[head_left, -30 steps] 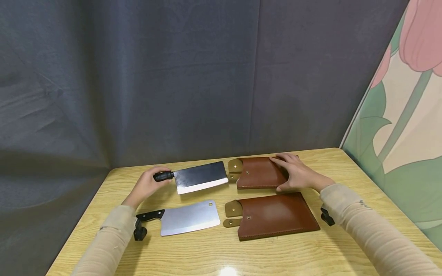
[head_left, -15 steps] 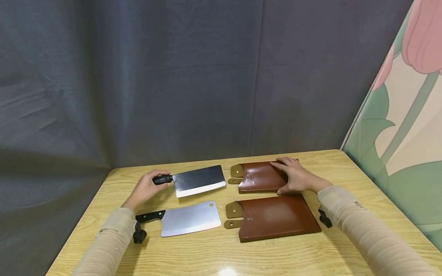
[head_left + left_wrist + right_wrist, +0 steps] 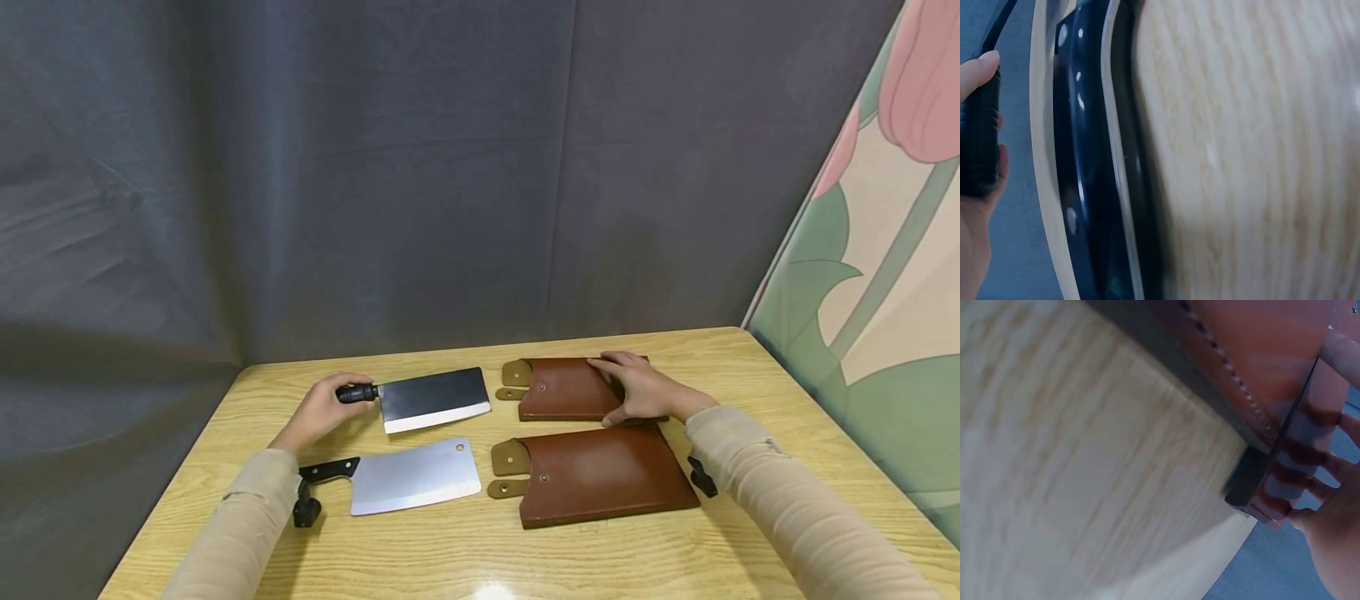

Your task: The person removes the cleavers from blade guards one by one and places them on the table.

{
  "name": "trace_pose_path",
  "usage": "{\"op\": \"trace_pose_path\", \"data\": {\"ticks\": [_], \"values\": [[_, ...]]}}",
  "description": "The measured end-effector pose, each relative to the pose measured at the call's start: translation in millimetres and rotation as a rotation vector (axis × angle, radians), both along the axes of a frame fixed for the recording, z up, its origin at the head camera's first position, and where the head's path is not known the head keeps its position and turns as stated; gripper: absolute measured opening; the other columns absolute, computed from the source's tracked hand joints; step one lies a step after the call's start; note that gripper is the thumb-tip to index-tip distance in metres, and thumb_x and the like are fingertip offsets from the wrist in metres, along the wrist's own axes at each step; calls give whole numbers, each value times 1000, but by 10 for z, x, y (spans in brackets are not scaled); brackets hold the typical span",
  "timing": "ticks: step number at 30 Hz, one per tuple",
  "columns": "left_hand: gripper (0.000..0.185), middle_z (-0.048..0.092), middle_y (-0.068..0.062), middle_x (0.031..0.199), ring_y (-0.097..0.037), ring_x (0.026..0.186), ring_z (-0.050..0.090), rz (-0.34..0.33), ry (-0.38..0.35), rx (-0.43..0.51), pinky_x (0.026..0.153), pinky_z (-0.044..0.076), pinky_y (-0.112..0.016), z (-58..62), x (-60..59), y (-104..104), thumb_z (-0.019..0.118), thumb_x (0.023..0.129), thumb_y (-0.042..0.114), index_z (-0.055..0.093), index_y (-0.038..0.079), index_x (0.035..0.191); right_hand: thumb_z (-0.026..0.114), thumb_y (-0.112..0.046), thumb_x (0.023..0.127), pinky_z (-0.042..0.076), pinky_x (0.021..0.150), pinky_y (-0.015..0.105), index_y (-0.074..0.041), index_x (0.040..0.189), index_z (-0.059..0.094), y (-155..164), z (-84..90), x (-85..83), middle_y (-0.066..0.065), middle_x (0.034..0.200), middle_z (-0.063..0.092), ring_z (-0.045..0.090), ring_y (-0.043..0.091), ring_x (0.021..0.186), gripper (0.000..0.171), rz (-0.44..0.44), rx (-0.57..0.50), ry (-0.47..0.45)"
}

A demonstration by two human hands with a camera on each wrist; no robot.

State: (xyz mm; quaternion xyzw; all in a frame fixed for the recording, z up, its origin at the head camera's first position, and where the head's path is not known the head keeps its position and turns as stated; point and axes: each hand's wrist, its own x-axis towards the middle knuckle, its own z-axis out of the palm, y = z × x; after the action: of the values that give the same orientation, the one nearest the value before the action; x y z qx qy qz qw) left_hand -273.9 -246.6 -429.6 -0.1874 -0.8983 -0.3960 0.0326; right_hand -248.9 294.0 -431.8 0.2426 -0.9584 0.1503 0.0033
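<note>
My left hand grips the black handle of a dark-bladed cleaver lying at the table's far left; its blade points right. My right hand holds the right end of the far brown leather sheath, fingers across the top and thumb at its near edge. In the right wrist view the fingers wrap the stitched edge of the sheath. The sheath's strapped mouth faces the dark blade's tip, a small gap apart.
A steel cleaver with a black handle lies nearer me on the left. A second brown sheath lies to its right. The wooden table stands against a dark curtain, with a flowered panel at the right.
The far sheath has settled flatter and squarer under my right hand. The dark cleaver has shifted only slightly in my left hand's grip.
</note>
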Motion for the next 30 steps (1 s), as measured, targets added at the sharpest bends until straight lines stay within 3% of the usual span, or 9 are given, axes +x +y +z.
{"op": "trace_pose_path", "data": {"ticks": [10, 16, 30], "values": [[44, 62, -18, 126, -33, 110, 61, 1, -100, 7, 91, 52, -46, -82, -103, -35, 83, 82, 19, 70, 5, 122, 89, -46, 69, 26, 103, 72, -1, 150, 38, -3, 3, 17, 33, 150, 30, 28, 55, 135, 106, -6, -6, -24], [43, 62, -19, 127, -35, 112, 60, 3, -117, -24, 92, 51, -47, -173, -133, -62, 83, 83, 19, 70, 4, 121, 88, -46, 70, 25, 104, 72, -1, 151, 37, -5, -4, 26, 33, 151, 29, 27, 55, 136, 106, -6, -22, -39], [51, 56, -22, 135, -40, 122, 53, 29, -132, -94, 101, 44, -53, -139, -48, 1, 81, 85, 18, 63, 2, 130, 87, -47, 72, 23, 103, 74, -1, 153, 33, -11, 13, 60, 34, 155, 20, 17, 56, 139, 107, -15, -41, -90]]}}
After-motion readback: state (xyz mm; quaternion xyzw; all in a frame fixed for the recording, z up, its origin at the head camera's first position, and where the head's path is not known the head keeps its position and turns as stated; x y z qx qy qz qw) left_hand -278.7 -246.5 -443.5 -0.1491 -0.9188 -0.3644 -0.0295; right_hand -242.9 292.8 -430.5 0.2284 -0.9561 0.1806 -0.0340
